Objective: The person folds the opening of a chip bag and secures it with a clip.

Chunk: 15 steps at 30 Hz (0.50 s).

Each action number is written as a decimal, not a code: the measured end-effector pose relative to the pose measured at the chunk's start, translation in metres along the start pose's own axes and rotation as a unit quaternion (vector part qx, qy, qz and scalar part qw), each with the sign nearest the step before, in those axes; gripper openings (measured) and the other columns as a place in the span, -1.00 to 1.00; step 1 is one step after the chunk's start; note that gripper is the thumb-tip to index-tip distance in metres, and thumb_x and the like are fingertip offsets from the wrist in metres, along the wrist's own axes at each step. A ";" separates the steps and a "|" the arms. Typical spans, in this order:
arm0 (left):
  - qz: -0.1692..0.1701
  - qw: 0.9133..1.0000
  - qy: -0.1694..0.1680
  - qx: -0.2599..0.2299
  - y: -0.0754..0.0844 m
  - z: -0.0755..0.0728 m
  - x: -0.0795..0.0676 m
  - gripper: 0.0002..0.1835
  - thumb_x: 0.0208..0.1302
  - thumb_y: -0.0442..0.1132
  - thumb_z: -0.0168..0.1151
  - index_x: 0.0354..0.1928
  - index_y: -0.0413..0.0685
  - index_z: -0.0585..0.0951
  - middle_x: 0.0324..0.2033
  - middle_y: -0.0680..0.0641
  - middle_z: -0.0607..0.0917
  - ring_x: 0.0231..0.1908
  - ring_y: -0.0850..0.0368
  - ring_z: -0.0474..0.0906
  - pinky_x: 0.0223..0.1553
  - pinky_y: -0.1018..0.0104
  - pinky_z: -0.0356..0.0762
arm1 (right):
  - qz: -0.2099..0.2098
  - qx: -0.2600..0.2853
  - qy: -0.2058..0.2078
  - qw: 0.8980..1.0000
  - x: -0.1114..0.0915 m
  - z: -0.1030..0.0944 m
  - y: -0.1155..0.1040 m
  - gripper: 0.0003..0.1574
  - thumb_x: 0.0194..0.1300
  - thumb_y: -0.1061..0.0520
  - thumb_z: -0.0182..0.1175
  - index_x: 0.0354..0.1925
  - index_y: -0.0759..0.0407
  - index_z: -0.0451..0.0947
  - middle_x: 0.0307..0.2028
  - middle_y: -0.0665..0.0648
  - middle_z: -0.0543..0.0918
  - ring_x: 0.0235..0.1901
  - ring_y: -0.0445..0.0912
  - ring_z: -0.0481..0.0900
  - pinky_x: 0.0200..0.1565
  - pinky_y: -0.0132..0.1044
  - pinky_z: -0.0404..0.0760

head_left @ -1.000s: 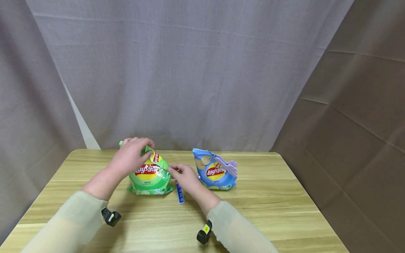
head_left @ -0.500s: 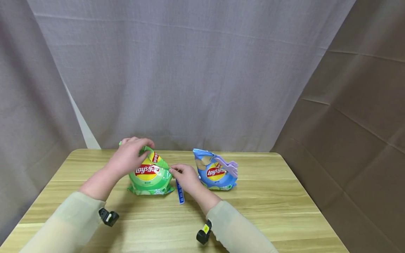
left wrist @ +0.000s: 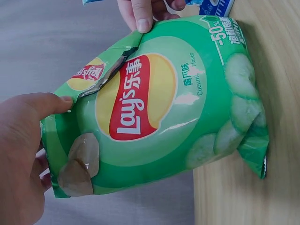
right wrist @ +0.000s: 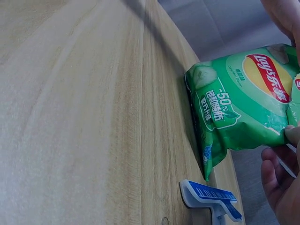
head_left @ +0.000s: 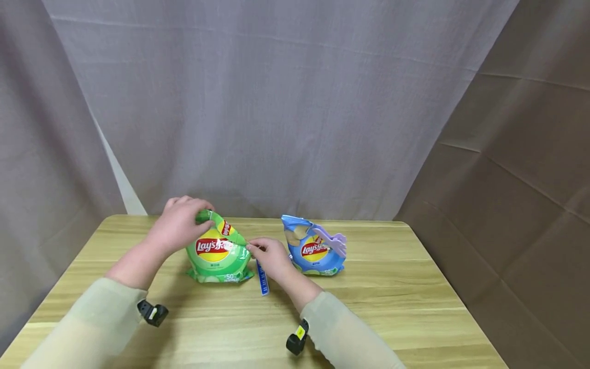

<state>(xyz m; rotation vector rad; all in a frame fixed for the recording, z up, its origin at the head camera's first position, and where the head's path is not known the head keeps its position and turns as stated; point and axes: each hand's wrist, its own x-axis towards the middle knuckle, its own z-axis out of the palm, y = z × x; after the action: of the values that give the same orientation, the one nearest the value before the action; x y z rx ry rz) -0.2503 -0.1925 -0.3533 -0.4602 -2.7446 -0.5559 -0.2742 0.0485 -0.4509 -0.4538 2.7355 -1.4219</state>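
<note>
A green bag of potato chips stands on the table, its upper right corner folded down over the front. My left hand grips the top left of the bag; in the left wrist view the thumb lies on the front and fingers are behind. My right hand pinches the lower end of the fold at the bag's right edge. In the right wrist view, my right thumb presses on that edge. A blue-and-white plastic clip lies on the table beside the bag, below my right hand.
To the right stands a blue bag of potato chips, its top right corner folded under a purple hand-shaped clip. The wooden table ends at a grey curtain behind both bags.
My left hand has slid a little to the left along the bag's top, and more of the bag's front shows. The right hand keeps its pinch in nearly the same place.
</note>
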 end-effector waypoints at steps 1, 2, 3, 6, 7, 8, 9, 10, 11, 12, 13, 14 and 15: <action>0.001 1.000 0.001 0.002 0.000 0.000 0.000 -0.65 0.26 -0.10 0.35 0.03 -0.10 0.65 0.01 -0.14 0.70 0.11 -0.15 0.47 0.26 -0.18 0.11 | 0.000 -0.001 0.001 1.000 0.000 0.000 0.000 -0.69 0.41 -0.06 0.20 0.00 0.01 0.71 -0.07 -0.01 0.73 -0.11 -0.17 0.66 0.00 -0.19 0.62; 0.002 1.000 0.001 0.003 0.000 -0.001 0.001 -0.66 0.26 -0.10 0.35 0.01 -0.09 0.65 0.00 -0.13 0.70 0.11 -0.14 0.47 0.26 -0.18 0.11 | -0.001 -0.002 0.002 1.000 0.000 -0.001 0.000 -0.69 0.41 -0.06 0.20 0.00 0.01 0.71 -0.07 -0.01 0.73 -0.11 -0.17 0.65 0.01 -0.19 0.62; 0.004 1.000 0.002 0.005 0.000 -0.001 0.001 -0.67 0.26 -0.10 0.35 0.00 -0.09 0.66 -0.01 -0.13 0.71 0.11 -0.14 0.47 0.26 -0.18 0.11 | -0.001 -0.002 0.003 1.000 0.000 -0.001 0.001 -0.69 0.41 -0.06 0.21 0.00 0.02 0.71 -0.07 -0.01 0.73 -0.10 -0.17 0.65 0.01 -0.20 0.61; 0.009 1.000 0.005 0.011 -0.001 -0.001 0.002 -0.71 0.27 -0.11 0.34 -0.04 -0.07 0.67 -0.03 -0.11 0.71 0.10 -0.13 0.47 0.25 -0.19 0.11 | -0.007 0.002 0.005 1.000 0.001 -0.001 0.002 -0.69 0.40 -0.04 0.22 -0.01 0.04 0.72 -0.09 -0.01 0.73 -0.11 -0.17 0.64 -0.02 -0.22 0.62; 0.010 1.000 0.007 0.012 -0.001 -0.001 0.003 -0.73 0.26 -0.11 0.34 -0.06 -0.07 0.67 -0.03 -0.11 0.71 0.09 -0.12 0.47 0.25 -0.18 0.11 | -0.009 0.005 0.006 1.000 0.001 -0.001 0.002 -0.70 0.40 -0.03 0.22 -0.01 0.05 0.72 -0.10 -0.01 0.74 -0.12 -0.17 0.64 -0.03 -0.23 0.62; 0.011 1.000 0.008 0.014 -0.002 -0.001 0.003 -0.74 0.26 -0.12 0.33 -0.07 -0.07 0.68 -0.04 -0.11 0.71 0.09 -0.12 0.47 0.25 -0.18 0.11 | -0.012 0.008 0.006 1.000 0.001 -0.001 0.002 -0.70 0.40 -0.02 0.22 -0.02 0.06 0.72 -0.11 -0.01 0.74 -0.13 -0.17 0.64 -0.04 -0.24 0.62; 0.013 1.000 0.009 0.015 -0.002 -0.001 0.003 -0.74 0.26 -0.12 0.33 -0.08 -0.07 0.68 -0.04 -0.11 0.71 0.09 -0.12 0.47 0.25 -0.18 0.11 | -0.014 0.011 0.006 1.000 0.001 0.000 0.002 -0.70 0.40 -0.02 0.22 -0.02 0.06 0.72 -0.12 -0.01 0.74 -0.13 -0.18 0.63 -0.05 -0.24 0.62; 0.015 1.000 0.009 0.016 -0.002 -0.001 0.003 -0.75 0.26 -0.12 0.33 -0.08 -0.08 0.68 -0.04 -0.12 0.71 0.09 -0.12 0.47 0.25 -0.18 0.11 | -0.015 0.014 0.006 1.000 0.001 0.000 0.002 -0.70 0.40 -0.02 0.22 -0.02 0.07 0.72 -0.13 -0.01 0.73 -0.13 -0.17 0.63 -0.06 -0.24 0.62; 0.016 1.000 0.010 0.018 -0.002 -0.001 0.003 -0.75 0.26 -0.12 0.32 -0.09 -0.08 0.68 -0.04 -0.12 0.71 0.09 -0.12 0.47 0.25 -0.18 0.11 | -0.015 0.018 0.005 1.000 0.001 0.000 0.002 -0.70 0.40 -0.01 0.22 -0.02 0.08 0.72 -0.13 -0.01 0.73 -0.14 -0.17 0.63 -0.06 -0.24 0.62; 0.018 1.000 0.011 0.018 -0.002 -0.001 0.003 -0.75 0.26 -0.13 0.32 -0.09 -0.08 0.68 -0.04 -0.12 0.71 0.09 -0.12 0.47 0.25 -0.19 0.12 | -0.016 0.020 0.005 1.000 0.000 0.000 0.002 -0.70 0.40 -0.02 0.22 -0.02 0.08 0.72 -0.13 -0.01 0.73 -0.14 -0.17 0.63 -0.05 -0.24 0.61; 0.019 1.000 0.011 0.018 -0.002 -0.001 0.003 -0.75 0.26 -0.13 0.32 -0.09 -0.08 0.68 -0.04 -0.12 0.71 0.09 -0.13 0.47 0.24 -0.18 0.12 | -0.015 0.021 0.005 1.000 0.000 0.000 0.002 -0.70 0.40 -0.02 0.22 -0.01 0.07 0.72 -0.13 -0.01 0.73 -0.14 -0.18 0.63 -0.05 -0.25 0.61; 0.020 1.000 0.012 0.019 -0.002 -0.002 0.003 -0.76 0.26 -0.14 0.32 -0.09 -0.08 0.69 -0.04 -0.12 0.71 0.09 -0.13 0.47 0.25 -0.18 0.12 | -0.015 0.023 0.004 1.000 0.000 0.000 0.003 -0.69 0.40 -0.02 0.22 -0.01 0.08 0.71 -0.14 -0.01 0.73 -0.14 -0.18 0.63 -0.05 -0.25 0.61; 0.022 0.999 0.013 0.021 -0.002 -0.002 0.003 -0.76 0.26 -0.14 0.32 -0.09 -0.08 0.69 -0.04 -0.12 0.71 0.08 -0.12 0.47 0.24 -0.17 0.13 | -0.014 0.023 0.004 1.000 0.000 0.000 0.003 -0.69 0.40 -0.02 0.22 -0.01 0.07 0.71 -0.14 -0.02 0.73 -0.15 -0.19 0.62 -0.05 -0.25 0.61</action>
<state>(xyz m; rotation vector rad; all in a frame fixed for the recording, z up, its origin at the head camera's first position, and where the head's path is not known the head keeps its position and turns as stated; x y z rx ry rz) -0.2530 -0.1942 -0.3510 -0.4979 -2.7097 -0.4900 -0.2746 0.0497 -0.4532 -0.4868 2.7063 -1.4924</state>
